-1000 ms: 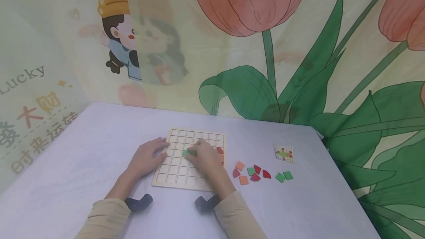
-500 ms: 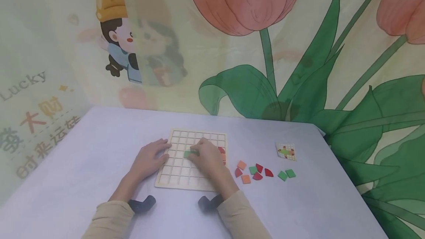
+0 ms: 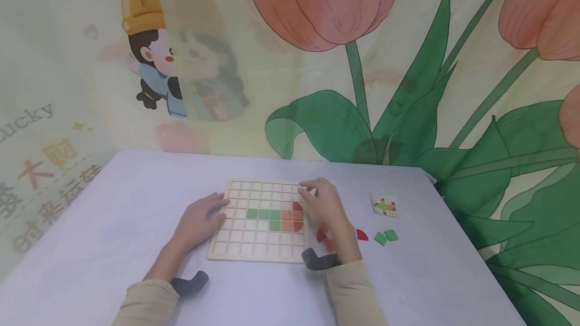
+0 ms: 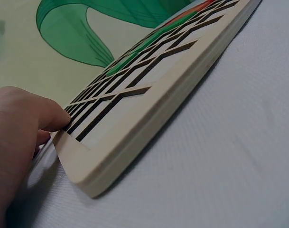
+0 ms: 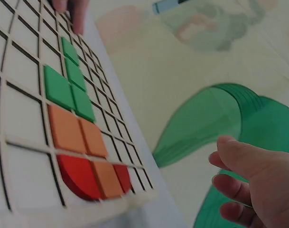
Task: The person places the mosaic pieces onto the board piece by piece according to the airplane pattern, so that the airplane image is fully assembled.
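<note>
A pale wooden grid board point(image 3: 240, 250) lies on the table. Set in its cells are several green squares point(image 3: 264, 214), three orange squares point(image 3: 287, 225) and two red quarter-circle pieces point(image 3: 297, 226). My left hand point(image 3: 197, 223) rests at the board's left edge; in the left wrist view its thumb point(image 4: 54, 114) touches the rim. Over the right edge hovers my right hand point(image 3: 326, 205), apart from the pieces. Its fingers are loosely bent with nothing between them, as the right wrist view shows.
Right of the board lie a loose red quarter circle point(image 3: 361, 235) and two green squares point(image 3: 380, 238). More orange and red pieces point(image 3: 329, 244) are partly hidden by the right wrist. Behind them is a small pattern card point(image 3: 384, 206). A printed cloth point(image 3: 317, 125) backs the table.
My right hand has let go of a green square in the grid and moved right to the board's edge, uncovering the set pieces. The left hand stays at the left edge.
</note>
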Demonstrator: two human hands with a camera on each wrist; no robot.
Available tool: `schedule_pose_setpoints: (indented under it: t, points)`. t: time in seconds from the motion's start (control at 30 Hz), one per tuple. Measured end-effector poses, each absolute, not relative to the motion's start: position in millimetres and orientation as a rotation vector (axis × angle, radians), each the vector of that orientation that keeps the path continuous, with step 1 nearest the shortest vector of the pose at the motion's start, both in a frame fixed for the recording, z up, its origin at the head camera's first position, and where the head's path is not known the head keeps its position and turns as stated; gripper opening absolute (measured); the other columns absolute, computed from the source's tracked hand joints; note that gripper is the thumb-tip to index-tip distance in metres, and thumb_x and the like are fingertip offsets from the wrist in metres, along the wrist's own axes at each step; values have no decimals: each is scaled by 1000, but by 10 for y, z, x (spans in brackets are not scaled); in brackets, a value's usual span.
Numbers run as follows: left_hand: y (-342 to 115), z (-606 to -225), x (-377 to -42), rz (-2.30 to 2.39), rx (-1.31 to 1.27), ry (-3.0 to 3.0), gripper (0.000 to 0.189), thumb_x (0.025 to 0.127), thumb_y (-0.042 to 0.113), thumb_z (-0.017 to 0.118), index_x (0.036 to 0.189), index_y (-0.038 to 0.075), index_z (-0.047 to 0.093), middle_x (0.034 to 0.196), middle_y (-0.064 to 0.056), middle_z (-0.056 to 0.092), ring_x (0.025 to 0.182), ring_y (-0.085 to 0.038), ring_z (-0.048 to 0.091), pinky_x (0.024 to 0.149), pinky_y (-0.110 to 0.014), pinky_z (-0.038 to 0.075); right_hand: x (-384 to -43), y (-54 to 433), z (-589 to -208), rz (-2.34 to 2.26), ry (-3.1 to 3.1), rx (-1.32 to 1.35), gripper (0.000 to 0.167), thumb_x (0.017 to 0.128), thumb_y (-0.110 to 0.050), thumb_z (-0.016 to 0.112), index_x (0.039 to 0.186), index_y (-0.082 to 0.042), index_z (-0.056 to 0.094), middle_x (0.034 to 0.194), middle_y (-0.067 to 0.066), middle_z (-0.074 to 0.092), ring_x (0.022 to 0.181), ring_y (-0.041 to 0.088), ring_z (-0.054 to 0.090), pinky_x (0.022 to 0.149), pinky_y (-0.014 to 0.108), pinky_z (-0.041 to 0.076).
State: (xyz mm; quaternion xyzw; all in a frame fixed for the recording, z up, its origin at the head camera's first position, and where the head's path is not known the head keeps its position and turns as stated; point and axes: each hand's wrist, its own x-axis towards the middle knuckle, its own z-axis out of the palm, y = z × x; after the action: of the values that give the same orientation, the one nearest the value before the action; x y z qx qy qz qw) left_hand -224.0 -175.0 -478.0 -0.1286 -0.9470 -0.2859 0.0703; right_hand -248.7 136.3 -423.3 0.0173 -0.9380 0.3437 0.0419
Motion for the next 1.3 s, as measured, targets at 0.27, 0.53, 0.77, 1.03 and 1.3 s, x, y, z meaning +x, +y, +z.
schedule_pose_setpoints:
  t: [0.27, 0.53, 0.77, 1.03, 1.3]
  points:
    - [-1747, -4801, -2228, -847, -409, -2825, 38, 90, 21, 56, 125, 7, 60, 140, -15, 51, 133, -39, 42, 110, -58, 31, -2313, 2270, -4183, 1170, -2799, -187, 39, 95, -37, 56, 130, -19, 59, 122, 10, 57, 103, 24, 49, 79, 30, 50]
    - [-1739, -4812, -2242, -831, -428, -2808, 38, 90, 21, 56, 125, 7, 61, 140, -16, 51, 132, -40, 43, 109, -60, 31, -2030, 3008, -4220, 1192, -2876, -434, 46, 97, -38, 51, 135, -13, 52, 130, 17, 52, 115, 31, 46, 96, 47, 49]
    - [-1800, -4802, -2224, -812, -421, -2813, 39, 90, 22, 56, 125, 6, 60, 140, -16, 51, 131, -41, 43, 107, -60, 31, -1870, 3246, -4307, 1210, -3025, -571, 44, 90, -30, 64, 125, -5, 59, 111, 20, 55, 102, 33, 47, 85, 47, 48]
    - [-1767, -4812, -2236, -832, -422, -2830, 40, 91, 23, 56, 126, 6, 59, 141, -17, 49, 133, -41, 40, 108, -62, 28, -1816, 3296, -4308, 1192, -3074, -562, 36, 85, -18, 70, 119, -6, 64, 97, 14, 54, 96, 29, 45, 76, 38, 46]
    - [-1751, -4815, -2245, -819, -432, -2816, 40, 91, 24, 56, 126, 6, 59, 141, -18, 50, 132, -42, 41, 108, -63, 28, -1825, 3291, -4372, 1162, -3060, -584, 32, 85, -12, 70, 116, -7, 66, 90, 11, 51, 93, 28, 44, 72, 34, 42]
